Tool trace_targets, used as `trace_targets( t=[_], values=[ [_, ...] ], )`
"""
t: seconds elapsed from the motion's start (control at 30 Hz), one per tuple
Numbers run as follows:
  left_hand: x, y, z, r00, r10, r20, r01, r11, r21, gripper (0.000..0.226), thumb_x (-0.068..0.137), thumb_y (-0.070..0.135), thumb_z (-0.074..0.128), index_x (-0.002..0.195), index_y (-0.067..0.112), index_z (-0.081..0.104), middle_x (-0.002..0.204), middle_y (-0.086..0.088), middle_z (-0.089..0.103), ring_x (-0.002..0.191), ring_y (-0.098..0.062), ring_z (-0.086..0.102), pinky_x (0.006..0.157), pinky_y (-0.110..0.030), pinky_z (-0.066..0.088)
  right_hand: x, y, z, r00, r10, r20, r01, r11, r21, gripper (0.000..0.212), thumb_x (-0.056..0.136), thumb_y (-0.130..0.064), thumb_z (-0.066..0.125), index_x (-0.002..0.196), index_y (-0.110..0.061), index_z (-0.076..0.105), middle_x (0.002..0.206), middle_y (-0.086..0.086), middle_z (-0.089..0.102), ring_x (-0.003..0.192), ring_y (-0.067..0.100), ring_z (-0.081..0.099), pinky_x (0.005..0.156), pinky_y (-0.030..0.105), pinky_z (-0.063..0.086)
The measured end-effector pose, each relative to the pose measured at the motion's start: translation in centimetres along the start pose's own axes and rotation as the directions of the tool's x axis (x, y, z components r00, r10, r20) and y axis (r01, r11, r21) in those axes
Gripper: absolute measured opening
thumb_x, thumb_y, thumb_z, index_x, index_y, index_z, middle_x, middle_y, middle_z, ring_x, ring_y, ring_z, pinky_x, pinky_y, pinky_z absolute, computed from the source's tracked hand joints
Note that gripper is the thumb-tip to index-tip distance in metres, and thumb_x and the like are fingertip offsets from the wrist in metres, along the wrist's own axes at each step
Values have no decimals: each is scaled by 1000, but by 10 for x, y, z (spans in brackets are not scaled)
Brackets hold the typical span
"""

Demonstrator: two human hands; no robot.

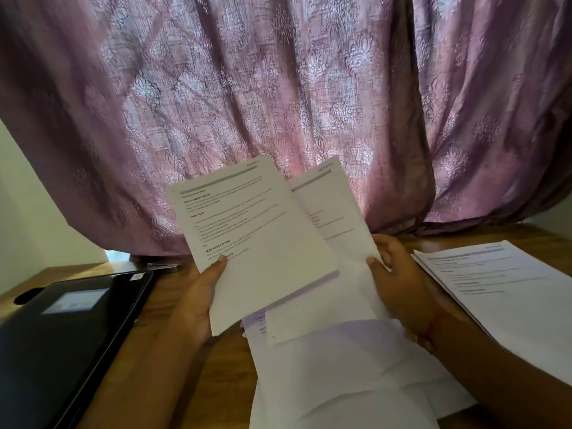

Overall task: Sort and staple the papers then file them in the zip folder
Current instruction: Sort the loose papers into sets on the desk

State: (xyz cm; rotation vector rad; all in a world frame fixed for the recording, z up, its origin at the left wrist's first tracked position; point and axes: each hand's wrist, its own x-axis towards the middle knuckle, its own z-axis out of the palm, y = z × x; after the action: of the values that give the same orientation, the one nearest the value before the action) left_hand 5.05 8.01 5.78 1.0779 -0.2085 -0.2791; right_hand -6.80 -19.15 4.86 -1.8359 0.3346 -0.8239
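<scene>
My left hand (201,292) grips a stack of printed papers (257,230) by its lower left edge, thumb on top, raised above the table. My right hand (399,280) holds a second printed sheet (337,230) by its right edge, partly behind the first stack. Under both hands, loose white sheets (340,366) lie on the wooden table (173,351). Another pile of printed papers (507,292) lies to the right. The black zip folder (62,329) lies flat at the left. A small metal object, perhaps the stapler (162,266), sits behind the folder.
A pink patterned curtain (278,103) hangs close behind the table's far edge. A pale wall (37,218) shows at the left.
</scene>
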Motion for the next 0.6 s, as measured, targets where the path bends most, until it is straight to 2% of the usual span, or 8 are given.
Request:
trace_targets(
  t=[0.1, 0.2, 0.3, 0.47, 0.6],
  values=[
    [-4, -1, 4, 999, -24, 31, 24, 1000, 9, 19, 99, 23, 59, 115, 23, 70, 106, -10, 77, 79, -26, 76, 59, -41, 61, 0, -2, -2, 1000, -14, -1, 14, 999, -37, 33, 100, -16, 51, 133, -12, 54, 124, -2, 60, 110, 14, 56, 83, 8, 42],
    [-4, -3, 5, 999, -12, 33, 11, 999, 44, 24, 97, 25, 61, 120, 24, 70, 113, -10, 76, 87, -29, 76, 72, -46, 60, -1, -2, -1, 1000, -13, 5, 13, 1000, -13, 34, 100, -15, 50, 133, -8, 55, 127, 0, 61, 113, 16, 57, 83, 5, 42],
    [-5, -7, 8, 998, -37, 44, 35, 998, 50, 26, 97, 24, 62, 122, 22, 69, 116, -11, 75, 97, -32, 73, 84, -49, 58, -2, -1, 0, 999, -36, 32, 36, 999, 16, 34, 101, -10, 49, 134, -5, 54, 124, 0, 59, 105, 10, 53, 67, -7, 38],
    [-1, -13, 6, 995, -83, 59, 78, 994, 79, 35, 90, 27, 69, 125, 20, 69, 121, -14, 73, 109, -40, 69, 92, -56, 54, -4, -3, 3, 995, -84, 61, 83, 996, 24, 33, 101, -12, 47, 133, -9, 54, 120, -7, 56, 108, 11, 54, 71, -8, 35],
    [0, -17, 6, 994, -79, 71, 70, 990, 124, 40, 89, 28, 70, 128, 19, 67, 122, -13, 72, 111, -40, 68, 95, -58, 53, -1, -1, 6, 988, -87, 131, 81, 995, 50, 28, 103, -16, 43, 128, -25, 52, 113, -22, 57, 106, 4, 58, 82, -2, 38]
  ],
)
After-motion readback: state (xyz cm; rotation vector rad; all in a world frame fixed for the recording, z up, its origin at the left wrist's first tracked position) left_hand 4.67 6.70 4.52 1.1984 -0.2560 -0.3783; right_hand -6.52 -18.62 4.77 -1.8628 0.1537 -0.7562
